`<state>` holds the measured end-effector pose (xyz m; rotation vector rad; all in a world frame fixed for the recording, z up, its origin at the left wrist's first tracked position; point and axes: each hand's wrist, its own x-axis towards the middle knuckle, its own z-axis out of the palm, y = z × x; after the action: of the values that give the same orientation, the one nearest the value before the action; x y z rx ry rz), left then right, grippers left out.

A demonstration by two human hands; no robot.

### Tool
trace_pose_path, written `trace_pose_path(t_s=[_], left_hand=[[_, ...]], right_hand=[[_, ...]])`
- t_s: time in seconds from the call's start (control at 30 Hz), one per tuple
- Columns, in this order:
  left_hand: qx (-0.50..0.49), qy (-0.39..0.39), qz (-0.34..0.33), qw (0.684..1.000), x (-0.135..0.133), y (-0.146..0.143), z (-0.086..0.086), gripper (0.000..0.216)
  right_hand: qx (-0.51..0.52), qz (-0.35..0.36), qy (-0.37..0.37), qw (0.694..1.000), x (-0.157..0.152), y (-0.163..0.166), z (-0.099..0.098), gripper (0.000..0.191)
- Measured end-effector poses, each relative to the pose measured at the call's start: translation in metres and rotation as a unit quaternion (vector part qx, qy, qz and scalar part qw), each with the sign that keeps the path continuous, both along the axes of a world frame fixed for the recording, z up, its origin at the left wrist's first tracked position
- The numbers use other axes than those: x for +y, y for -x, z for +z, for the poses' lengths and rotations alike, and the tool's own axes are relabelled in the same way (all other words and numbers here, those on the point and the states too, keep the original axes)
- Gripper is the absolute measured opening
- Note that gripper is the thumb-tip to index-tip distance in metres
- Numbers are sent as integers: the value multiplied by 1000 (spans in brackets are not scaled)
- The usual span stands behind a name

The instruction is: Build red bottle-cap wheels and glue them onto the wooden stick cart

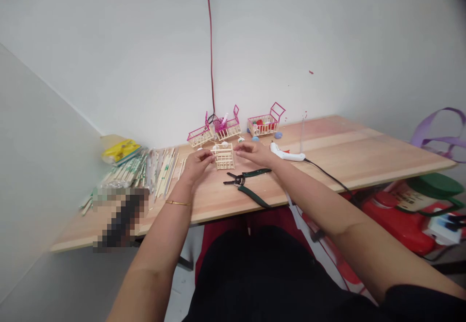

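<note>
A small basket [224, 161] built from thin pale wooden sticks stands on the table between my two hands. The thumb and fingers of my left hand [198, 165] are closed on its left edge. At its right edge is my right hand [257, 152], fingers stretched out and a little apart, the tips very near or touching the sticks. Just in front of the basket lie green-handled wire strippers [251, 188], their handles spread. Right of my right hand, a white glue gun [287, 154] rests on its side with its cord running off the table.
Behind stand several pink-rimmed miniature shopping carts [262, 124], one with red pieces inside. Blue and white round pieces [278, 135] lie near them. Loose sticks [165, 171] and a yellow bag [122, 151] are at left. A red container [396, 222] sits below the wooden table [349, 152].
</note>
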<state>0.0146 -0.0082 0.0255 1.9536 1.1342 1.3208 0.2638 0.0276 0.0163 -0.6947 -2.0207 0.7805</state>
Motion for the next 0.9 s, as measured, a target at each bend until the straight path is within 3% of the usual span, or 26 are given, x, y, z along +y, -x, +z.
trace_pose_path(t_s=[0.47, 0.7, 0.9], left_hand=[[-27, 19, -11, 999, 2, 0, -3, 16], [-8, 11, -4, 1000, 0, -1, -1, 16], [3, -7, -7, 1000, -2, -3, 2, 15]], right_hand=[[-84, 19, -15, 996, 0, 6, -11, 20], [-30, -27, -46, 998, -2, 0, -2, 20], [3, -5, -39, 999, -2, 3, 0, 25]])
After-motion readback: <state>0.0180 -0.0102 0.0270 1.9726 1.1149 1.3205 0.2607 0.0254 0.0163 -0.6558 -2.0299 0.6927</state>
